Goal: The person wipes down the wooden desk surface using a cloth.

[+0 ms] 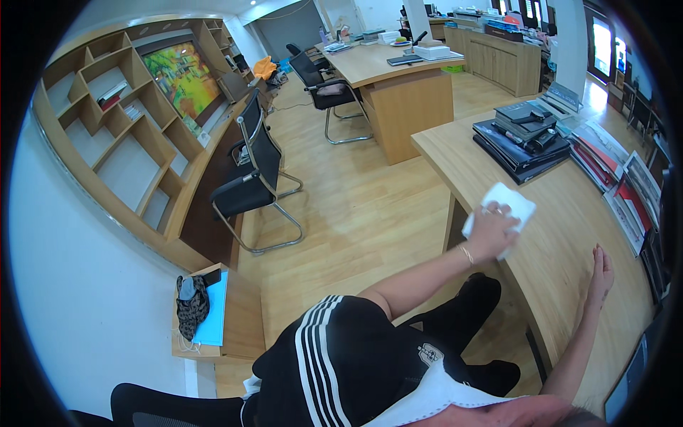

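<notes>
My left hand presses a folded white cloth onto the near left edge of the wooden desk. Its fingers lie over the cloth, which sticks out on both sides of the hand. Farther right, my right hand is held over the desk top, fingers drawn together and nothing visible in them. Beyond the cloth sits a stack of black folders, with a dark case and small black items on top.
Papers and brochures line the desk's right side. A black chair stands left on the wooden floor, before built-in shelves. A low cabinet near my left holds a blue folder and a patterned bag. Another desk stands ahead.
</notes>
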Motion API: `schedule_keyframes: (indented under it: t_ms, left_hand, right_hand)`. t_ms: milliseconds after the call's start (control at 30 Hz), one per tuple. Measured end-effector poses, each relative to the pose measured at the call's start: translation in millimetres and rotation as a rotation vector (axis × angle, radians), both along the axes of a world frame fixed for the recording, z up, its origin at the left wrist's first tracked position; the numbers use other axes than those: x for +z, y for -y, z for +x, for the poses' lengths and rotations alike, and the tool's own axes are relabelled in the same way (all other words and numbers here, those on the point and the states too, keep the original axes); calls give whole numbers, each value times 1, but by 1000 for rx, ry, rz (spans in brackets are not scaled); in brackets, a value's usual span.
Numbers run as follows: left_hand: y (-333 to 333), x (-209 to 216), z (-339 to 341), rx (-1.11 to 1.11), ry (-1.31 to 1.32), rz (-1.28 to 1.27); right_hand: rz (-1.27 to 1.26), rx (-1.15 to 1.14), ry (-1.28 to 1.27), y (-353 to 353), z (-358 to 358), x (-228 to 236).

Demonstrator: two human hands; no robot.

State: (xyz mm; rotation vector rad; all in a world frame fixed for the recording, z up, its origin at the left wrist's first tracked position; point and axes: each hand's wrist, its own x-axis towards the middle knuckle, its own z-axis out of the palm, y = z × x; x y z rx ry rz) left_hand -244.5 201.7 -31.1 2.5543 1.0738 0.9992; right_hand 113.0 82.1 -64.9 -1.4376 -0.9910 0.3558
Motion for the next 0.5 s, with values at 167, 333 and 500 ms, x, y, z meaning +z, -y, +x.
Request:
schedule_keyframes:
  t_ms: [167, 333, 500]
  left_hand:
    - [82, 16, 52, -317, -215, -48]
    - [121, 14, 94, -570, -213, 26]
    - [96, 17, 100, -744, -280, -6]
  right_hand:
    - [28, -24, -29, -2, 7, 0]
    - [55, -68, -65, 1, 7, 1]
    - [-65, -178, -92, 13, 8, 12]
